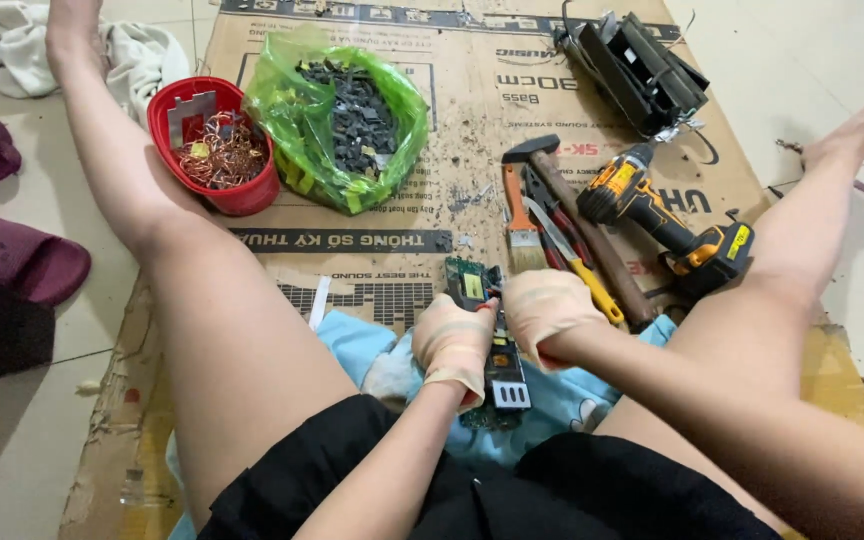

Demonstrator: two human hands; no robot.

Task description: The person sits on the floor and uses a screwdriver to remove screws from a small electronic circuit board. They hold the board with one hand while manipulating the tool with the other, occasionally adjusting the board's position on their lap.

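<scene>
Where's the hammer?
The hammer lies on the cardboard, right of centre in the head view, between the paintbrush and the yellow drill.

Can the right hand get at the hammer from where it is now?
Probably yes. The right hand is closed around a red-handled tool at the circuit board; the hammer lies just beyond, uncovered on the cardboard, so the hand would have to let go first.

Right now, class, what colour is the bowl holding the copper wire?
The bowl is red, seen clearly in the head view, left of the green bag.
</scene>
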